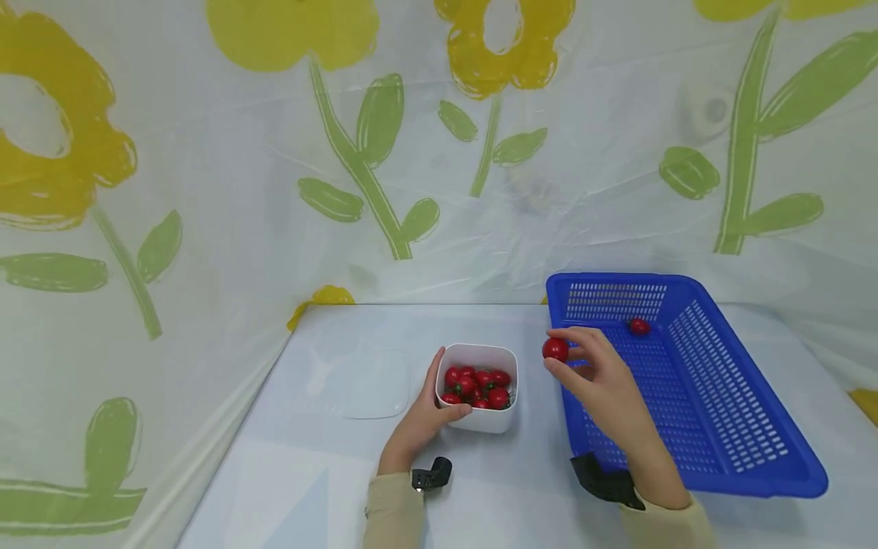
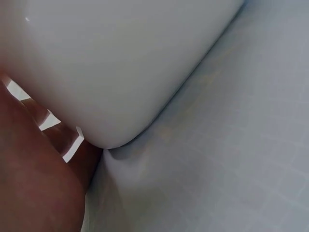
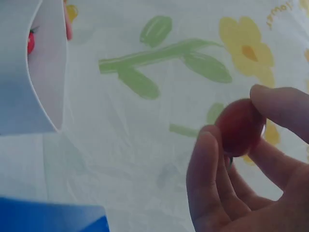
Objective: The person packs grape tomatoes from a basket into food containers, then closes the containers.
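Note:
Between the thumb and fingertips of my right hand [image 1: 607, 393] is a red cherry tomato [image 1: 555, 350], raised in the space between a white box and a blue basket. The right wrist view shows the pinched tomato [image 3: 239, 128] up close. My left hand [image 1: 427, 418] grips the box [image 1: 480, 422] at its left side, with the thumb over the front rim. Several cherry tomatoes [image 1: 473, 386], some with green stems, lie inside. In the left wrist view the box's smooth wall [image 2: 125, 63] stands on the table, with the fingers partly hidden behind it.
The blue perforated basket [image 1: 668, 415] stands at the right, behind and under my right forearm. One tomato [image 1: 639, 326] lies near its far end. A clear, flat lid [image 1: 373, 389] is left of the box. A flower-printed sheet [image 1: 590, 198] hangs behind the table.

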Action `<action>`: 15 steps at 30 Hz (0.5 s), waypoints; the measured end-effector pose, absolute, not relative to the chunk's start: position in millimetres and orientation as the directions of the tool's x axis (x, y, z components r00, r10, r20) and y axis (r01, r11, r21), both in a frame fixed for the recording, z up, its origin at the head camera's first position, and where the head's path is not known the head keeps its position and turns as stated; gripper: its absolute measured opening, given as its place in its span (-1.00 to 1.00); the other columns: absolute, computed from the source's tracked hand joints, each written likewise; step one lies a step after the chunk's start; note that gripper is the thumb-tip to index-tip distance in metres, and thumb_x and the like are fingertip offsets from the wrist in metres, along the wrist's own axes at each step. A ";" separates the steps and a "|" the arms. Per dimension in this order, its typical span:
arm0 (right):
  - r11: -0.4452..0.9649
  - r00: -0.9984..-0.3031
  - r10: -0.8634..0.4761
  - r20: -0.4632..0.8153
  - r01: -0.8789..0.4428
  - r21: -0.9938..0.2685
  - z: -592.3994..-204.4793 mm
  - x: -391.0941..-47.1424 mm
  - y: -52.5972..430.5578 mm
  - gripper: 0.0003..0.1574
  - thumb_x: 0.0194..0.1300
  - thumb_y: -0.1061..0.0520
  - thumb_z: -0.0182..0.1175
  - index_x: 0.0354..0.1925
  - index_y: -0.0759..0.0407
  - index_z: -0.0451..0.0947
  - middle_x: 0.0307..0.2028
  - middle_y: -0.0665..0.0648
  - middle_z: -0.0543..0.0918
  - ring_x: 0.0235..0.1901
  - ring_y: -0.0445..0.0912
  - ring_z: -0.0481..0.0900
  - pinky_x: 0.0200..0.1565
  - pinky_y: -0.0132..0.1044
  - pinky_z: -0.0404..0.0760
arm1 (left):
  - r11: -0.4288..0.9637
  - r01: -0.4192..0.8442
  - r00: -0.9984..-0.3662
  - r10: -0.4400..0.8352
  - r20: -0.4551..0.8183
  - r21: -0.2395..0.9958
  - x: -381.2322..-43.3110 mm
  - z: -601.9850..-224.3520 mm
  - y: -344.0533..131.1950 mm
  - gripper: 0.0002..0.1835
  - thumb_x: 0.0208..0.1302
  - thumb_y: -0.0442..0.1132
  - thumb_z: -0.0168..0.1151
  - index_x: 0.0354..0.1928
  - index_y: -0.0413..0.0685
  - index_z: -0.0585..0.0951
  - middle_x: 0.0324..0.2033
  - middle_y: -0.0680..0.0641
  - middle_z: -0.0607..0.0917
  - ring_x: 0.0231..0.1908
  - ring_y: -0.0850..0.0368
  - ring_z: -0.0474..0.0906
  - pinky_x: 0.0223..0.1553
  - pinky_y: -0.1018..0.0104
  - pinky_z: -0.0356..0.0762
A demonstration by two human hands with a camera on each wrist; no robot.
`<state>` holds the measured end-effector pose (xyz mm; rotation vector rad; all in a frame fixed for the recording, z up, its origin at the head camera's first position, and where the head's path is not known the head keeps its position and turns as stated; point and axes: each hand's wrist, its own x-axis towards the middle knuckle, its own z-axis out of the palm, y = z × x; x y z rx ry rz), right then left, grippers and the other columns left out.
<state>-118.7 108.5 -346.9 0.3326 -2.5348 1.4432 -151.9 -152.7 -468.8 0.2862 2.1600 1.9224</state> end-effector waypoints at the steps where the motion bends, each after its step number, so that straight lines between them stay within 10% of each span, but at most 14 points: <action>1: 0.489 -0.954 -0.087 0.286 -0.291 -0.822 -348.0 -119.1 106.9 -0.48 0.17 -0.05 0.16 0.11 -0.05 0.39 -0.02 0.02 0.39 -0.13 -0.09 0.46 -0.25 -0.45 0.51 | 0.115 -0.008 -0.953 0.299 -0.042 0.993 -153.9 -472.7 -152.4 -0.04 0.02 -0.15 0.29 0.31 0.58 -0.12 0.25 0.12 0.11 0.25 0.08 -0.01 0.11 -0.07 0.19; 15: 0.464 -0.951 -0.082 0.299 -0.302 -0.833 -367.2 -125.3 80.0 -0.52 0.13 0.13 0.22 0.06 -0.02 0.43 -0.06 0.03 0.45 -0.15 -0.09 0.51 -0.23 -0.26 0.56 | 0.082 -0.045 -0.955 0.289 -0.067 0.996 -154.9 -473.7 -151.2 -0.03 0.01 -0.17 0.30 0.32 0.54 -0.11 0.24 0.12 0.13 0.24 0.06 0.00 0.12 -0.07 0.18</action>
